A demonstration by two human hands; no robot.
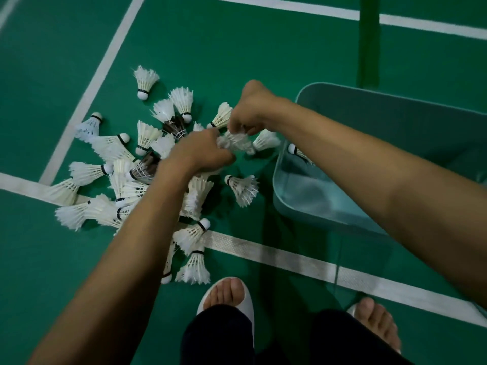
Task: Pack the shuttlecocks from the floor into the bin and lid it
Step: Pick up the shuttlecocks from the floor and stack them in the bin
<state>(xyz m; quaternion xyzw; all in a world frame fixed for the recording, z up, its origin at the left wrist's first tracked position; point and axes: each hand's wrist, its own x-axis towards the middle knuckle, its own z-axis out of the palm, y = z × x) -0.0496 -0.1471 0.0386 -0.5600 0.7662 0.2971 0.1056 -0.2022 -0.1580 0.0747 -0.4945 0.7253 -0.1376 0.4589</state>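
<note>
1. The left hand point(200, 151), mid-frame, curls round a white shuttlecock bunch point(235, 142).
2. The right hand point(250, 115), just above, pinches a single shuttlecock point(223, 115).
3. The pile point(87, 172) lies on the floor point(210, 48), centre-left; the bin point(316, 198) stands right.

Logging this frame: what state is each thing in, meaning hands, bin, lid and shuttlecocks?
Left hand: grips a white bunch of shuttlecocks.
Right hand: holds a single shuttlecock.
Bin: open, one lone shuttlecock visible inside.
Lid: off the bin, behind it.
Pile of shuttlecocks: loose outside the bin, not yet packed.
</note>
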